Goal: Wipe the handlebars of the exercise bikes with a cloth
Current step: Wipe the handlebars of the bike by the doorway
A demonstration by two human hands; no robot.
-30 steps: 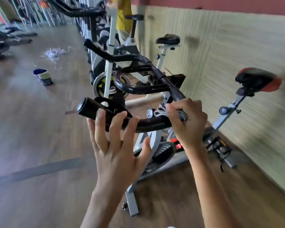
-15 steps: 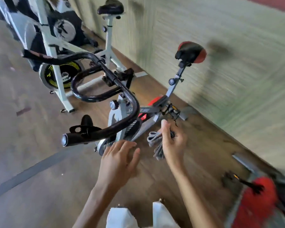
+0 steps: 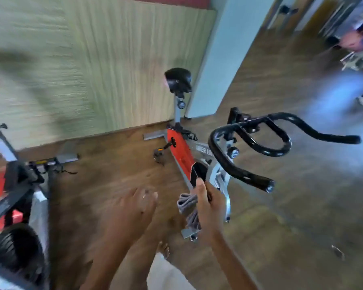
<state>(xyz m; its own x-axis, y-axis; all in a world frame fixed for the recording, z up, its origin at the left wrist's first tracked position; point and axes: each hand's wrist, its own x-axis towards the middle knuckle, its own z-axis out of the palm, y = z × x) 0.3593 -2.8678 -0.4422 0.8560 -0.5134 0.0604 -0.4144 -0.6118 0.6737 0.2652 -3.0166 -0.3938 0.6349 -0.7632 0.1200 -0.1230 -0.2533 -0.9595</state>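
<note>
**Cloth being carried just short of the handlebars**

A grey cloth (image 3: 188, 206) is being gripped in the right hand (image 3: 209, 208). It is bunched against the palm, with the thumb raised along it and its loose end hanging down beneath the hand. The left hand (image 3: 132, 208) is being held empty, its fingers loosely spread and blurred by motion.

The black handlebars (image 3: 247, 177) are taken as the landmark. The cloth and the right hand are being kept below and to the left of their nearer grip end, close to it but apart from it. The left hand is being held further to the left again.

Beneath the handlebars, the red-and-grey exercise bike (image 3: 179, 149) is being supported on a wooden floor (image 3: 113, 164). Its black saddle (image 3: 177, 79) is being shown beyond the handlebars and to their left, against a panelled wall (image 3: 92, 70).

Well to the left of the handlebars, a second bike (image 3: 15, 181) is being partly shown. Below them, towards the lower edge, a bare foot (image 3: 163, 250) is being shown on the floor.
</note>
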